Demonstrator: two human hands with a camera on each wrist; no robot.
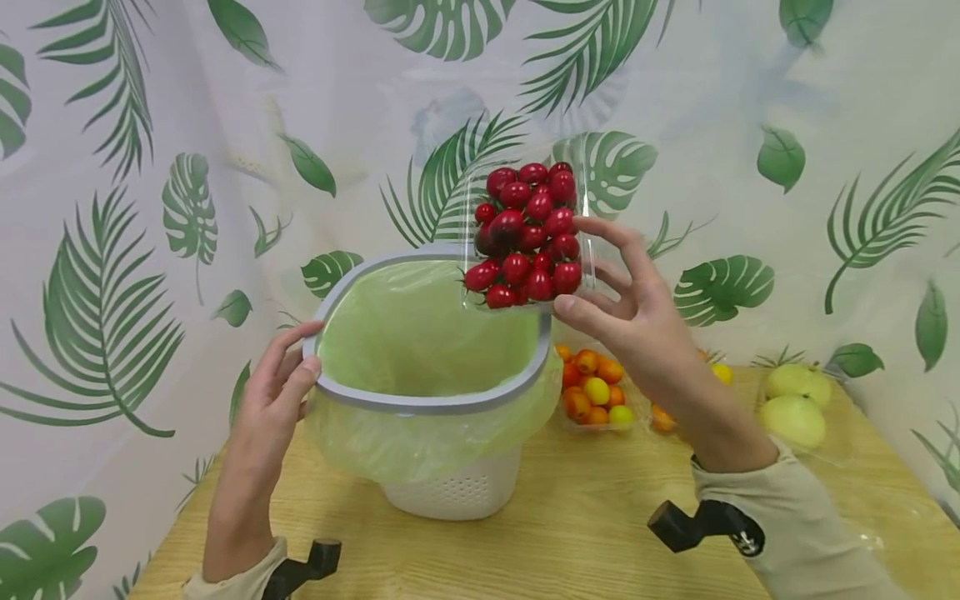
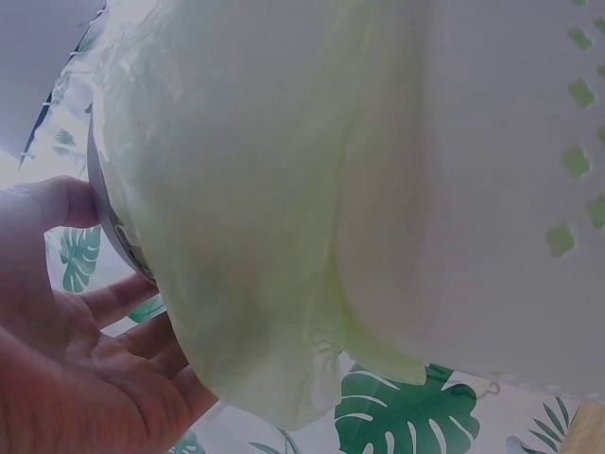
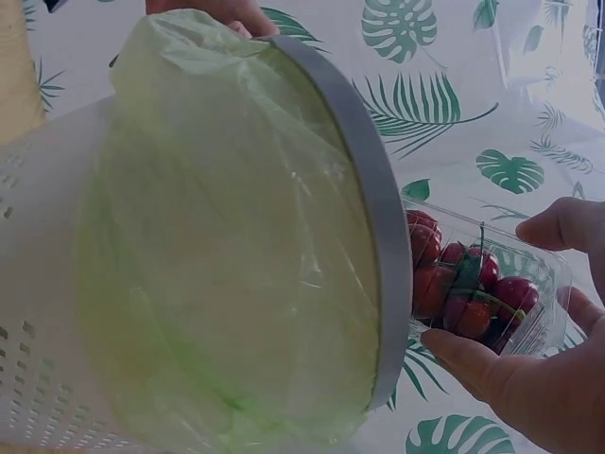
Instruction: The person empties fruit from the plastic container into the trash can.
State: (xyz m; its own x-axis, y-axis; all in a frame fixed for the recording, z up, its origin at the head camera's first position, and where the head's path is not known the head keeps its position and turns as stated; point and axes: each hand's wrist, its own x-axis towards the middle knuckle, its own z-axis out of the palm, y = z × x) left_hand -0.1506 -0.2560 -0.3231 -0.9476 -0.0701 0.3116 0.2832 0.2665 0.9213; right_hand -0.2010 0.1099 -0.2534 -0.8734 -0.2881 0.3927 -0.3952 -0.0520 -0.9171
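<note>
The right hand [image 1: 637,317] grasps a clear plastic tray [image 1: 525,233] of red cherry tomatoes [image 1: 528,229]. The thumb lies under the tray's lower edge and the fingers spread along its right side. The tray is raised and tipped, with its open face toward the head camera and its lower edge directly above the far rim of the bin [image 1: 450,492]. In the right wrist view the tray [image 3: 492,284] sits just behind the grey rim, held between thumb and fingers [image 3: 558,227].

The left hand [image 1: 273,383] grips the bin at its left edge. The thumb presses on top of the grey rim ring [image 1: 420,404] and the fingers curl beneath it, against the bag. The left wrist view shows the fingers [image 2: 113,298] under the rim, touching the overhanging bag [image 2: 255,218].

The bin is white with a perforated wall and stands on the wooden table [image 1: 570,533]. A pale green bag [image 1: 420,333] lines it; the grey ring clamps the bag, and the excess film hangs outside.

Behind the bin, on the table, lies a second tray of orange and yellow tomatoes [image 1: 592,387]. Two pale green fruits [image 1: 795,400] rest near the right table edge. A leaf-print curtain [image 1: 135,208] forms the backdrop.
</note>
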